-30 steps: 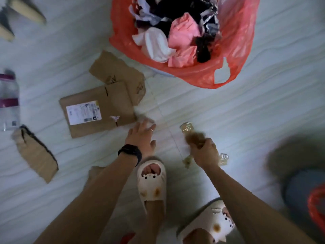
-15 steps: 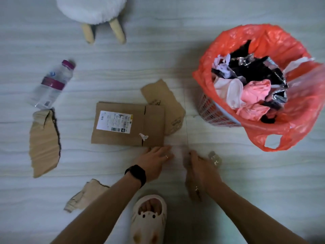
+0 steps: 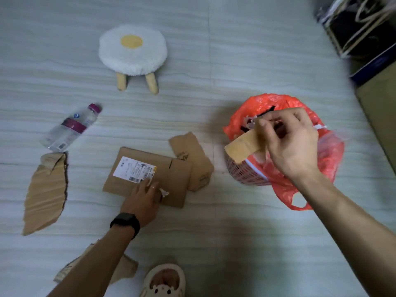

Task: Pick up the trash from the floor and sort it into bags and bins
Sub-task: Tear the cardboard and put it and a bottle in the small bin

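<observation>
My right hand (image 3: 289, 142) is shut on a tan cardboard scrap (image 3: 243, 147) and holds it over the red plastic bag (image 3: 282, 190). The bag lines a pink mesh bin (image 3: 246, 173) full of mixed trash. My left hand (image 3: 142, 199) lies on the near edge of a flat cardboard piece with a white shipping label (image 3: 171, 174), fingers spread on top of it. A second cardboard piece (image 3: 192, 157) pokes out from behind it. A long torn cardboard strip (image 3: 46, 194) and a clear plastic bottle with a purple cap (image 3: 70, 127) lie at the left.
A white fluffy stool with a yellow centre (image 3: 132, 52) stands behind the cardboard. Another cardboard scrap (image 3: 127, 269) lies partly under my left forearm. My slipper (image 3: 164, 281) is at the bottom. Dark bags and boxes (image 3: 364, 28) crowd the upper right corner.
My right hand has lifted the scrap from the floor up over the red-bagged bin. My left hand has slid forward onto the labelled cardboard. The view has tilted up and back.
</observation>
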Motion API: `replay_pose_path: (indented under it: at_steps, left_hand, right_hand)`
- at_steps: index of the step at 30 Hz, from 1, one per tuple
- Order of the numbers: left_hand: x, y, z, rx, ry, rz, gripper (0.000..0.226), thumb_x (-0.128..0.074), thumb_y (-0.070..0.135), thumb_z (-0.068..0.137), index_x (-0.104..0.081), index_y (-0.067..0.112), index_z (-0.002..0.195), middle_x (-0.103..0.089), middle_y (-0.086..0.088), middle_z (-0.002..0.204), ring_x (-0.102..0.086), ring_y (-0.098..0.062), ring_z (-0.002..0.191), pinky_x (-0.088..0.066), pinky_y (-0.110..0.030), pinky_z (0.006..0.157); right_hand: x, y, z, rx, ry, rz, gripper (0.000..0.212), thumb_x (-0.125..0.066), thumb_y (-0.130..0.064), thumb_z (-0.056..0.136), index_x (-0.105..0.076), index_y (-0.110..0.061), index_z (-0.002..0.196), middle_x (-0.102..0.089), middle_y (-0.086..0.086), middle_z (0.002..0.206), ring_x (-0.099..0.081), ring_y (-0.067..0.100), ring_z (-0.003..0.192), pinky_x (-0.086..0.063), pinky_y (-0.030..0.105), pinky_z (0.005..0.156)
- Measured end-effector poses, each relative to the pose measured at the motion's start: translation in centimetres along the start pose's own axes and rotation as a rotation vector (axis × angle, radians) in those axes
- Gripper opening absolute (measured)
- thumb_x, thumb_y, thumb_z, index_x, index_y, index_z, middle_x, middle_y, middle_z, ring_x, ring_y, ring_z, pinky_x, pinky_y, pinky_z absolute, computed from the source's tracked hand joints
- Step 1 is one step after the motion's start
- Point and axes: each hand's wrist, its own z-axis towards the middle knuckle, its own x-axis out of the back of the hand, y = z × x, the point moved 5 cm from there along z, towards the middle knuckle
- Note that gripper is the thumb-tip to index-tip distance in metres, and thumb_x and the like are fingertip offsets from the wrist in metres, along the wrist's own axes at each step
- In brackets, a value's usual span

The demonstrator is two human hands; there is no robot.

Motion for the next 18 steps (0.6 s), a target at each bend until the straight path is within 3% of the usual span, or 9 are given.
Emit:
replay_pose_path:
  at_steps: [3, 5, 7, 9, 12, 15, 18]
  left_hand:
    - [-0.3, -0.5, 0.9, 0.032, -0.11, 0.003, 0.071, -0.053, 0.039, 0.095, -0.017, 0.028, 0.155, -0.011, -0.004, 0.163, -0.02, -0.028, 0.146, -0.03, -0.042, 0.114]
    - [-1.0, -0.5, 1.0, 0.062, -0.149, -0.018, 0.074, -0.056, 0.04, 0.091, -0.02, 0.026, 0.154, -0.013, -0.003, 0.163, -0.021, -0.027, 0.146, -0.027, -0.042, 0.116]
    - [-1.4, -0.3, 0.8, 0.068, -0.122, -0.003, 0.075, -0.058, 0.043, 0.089, -0.023, 0.026, 0.152, -0.016, -0.004, 0.162, -0.025, -0.029, 0.143, -0.028, -0.042, 0.115]
    - [-1.5, 0.3, 0.7, 0.062, -0.099, 0.02, 0.073, -0.056, 0.048, 0.089, -0.022, 0.033, 0.151, -0.019, -0.006, 0.159, -0.028, -0.032, 0.139, -0.035, -0.044, 0.11]
    - [-1.8, 1.0, 0.7, 0.055, -0.114, 0.094, 0.065, -0.055, 0.054, 0.09, -0.024, 0.048, 0.146, -0.019, -0.009, 0.153, -0.029, -0.035, 0.134, -0.044, -0.046, 0.099]
    - [-2.2, 0.8, 1.0, 0.02, -0.095, 0.198, 0.057, -0.051, 0.055, 0.093, -0.029, 0.048, 0.145, -0.025, -0.01, 0.15, -0.035, -0.037, 0.129, -0.048, -0.044, 0.09]
    - [-2.5, 0.1, 0.9, -0.105, -0.036, 0.29, 0.051, -0.059, 0.049, 0.091, -0.046, 0.041, 0.139, -0.047, -0.011, 0.14, -0.052, -0.039, 0.115, -0.052, -0.043, 0.074]
  right_hand:
    - [-0.5, 3.7, 2.5, -0.138, -0.069, -0.154, 0.021, -0.058, -0.031, 0.093, -0.07, -0.016, 0.102, -0.062, 0.013, 0.109, -0.061, 0.026, 0.096, -0.048, 0.029, 0.09]
    - [-0.9, 5.0, 2.3, -0.242, -0.22, -0.376, 0.041, -0.046, -0.046, 0.089, -0.067, -0.02, 0.114, -0.058, 0.017, 0.124, -0.06, 0.037, 0.107, -0.052, 0.042, 0.09]
    - [-0.9, 4.3, 0.8, -0.318, -0.28, -0.529, 0.045, -0.046, -0.051, 0.09, -0.058, -0.029, 0.127, -0.043, 0.016, 0.145, -0.058, 0.045, 0.112, -0.05, 0.05, 0.088]
    - [-0.6, 1.9, -1.0, -0.248, -0.148, -0.531, 0.04, -0.053, -0.045, 0.093, -0.053, -0.029, 0.129, -0.037, 0.016, 0.146, -0.058, 0.048, 0.109, -0.05, 0.051, 0.08]
    - [-2.3, -3.0, -4.3, 0.032, -0.025, -0.404, 0.025, -0.058, -0.031, 0.091, -0.064, -0.016, 0.11, -0.055, 0.015, 0.117, -0.057, 0.041, 0.095, -0.05, 0.045, 0.066]
    - [-8.0, -4.9, -9.2, 0.174, -0.225, -0.296, 0.017, -0.058, -0.029, 0.09, -0.068, -0.018, 0.097, -0.062, 0.005, 0.098, -0.058, 0.032, 0.087, -0.05, 0.039, 0.06]
    - [-15.1, -2.5, -13.6, 0.01, -0.624, -0.313, 0.029, -0.054, -0.036, 0.09, -0.061, -0.023, 0.115, -0.06, 0.003, 0.117, -0.056, 0.029, 0.103, -0.053, 0.04, 0.072]
